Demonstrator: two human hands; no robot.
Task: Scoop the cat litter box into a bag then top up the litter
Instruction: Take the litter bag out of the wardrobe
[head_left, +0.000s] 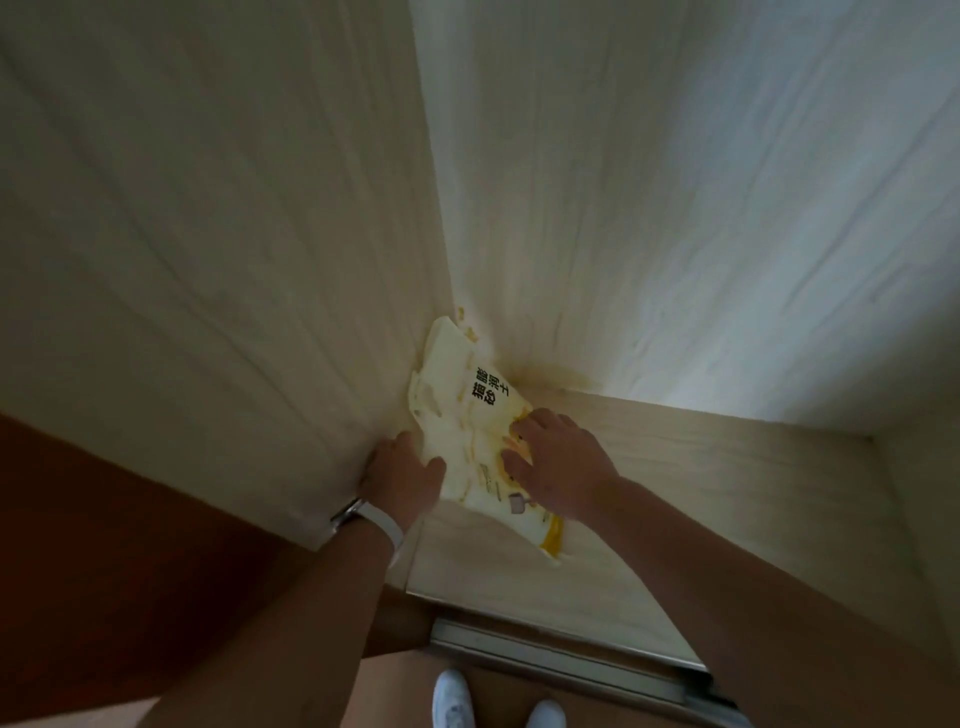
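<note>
Deep in the cabinet corner, slumped on the cabinet floor (675, 493) against the side panel (234, 260): the litter bag (467, 415), creased, printed face up. At the bag's left edge, left grip (402, 473) clamped on it, thumb across the front, fingers hidden behind. On the bag's face, right grip (558, 462) with fingers bent and digging into the slack plastic, seemingly bunching it rather than lying flat. Looks like the top-up stage, fetching fresh litter; no litter box or scoop in view, so cannot say whether scooping is done. Next calls for lifting with both grips, keeping the open end (cannot tell which) upward against spills, and drawing the bag back toward the body. Tight to the bag's left and behind, where side panel and back wall (675, 208) meet; open floor to the bag's right. Nearer than the bag, a sliding-door track (561, 660) to clear on the way out, white shoes (452, 696) just beyond it.
</note>
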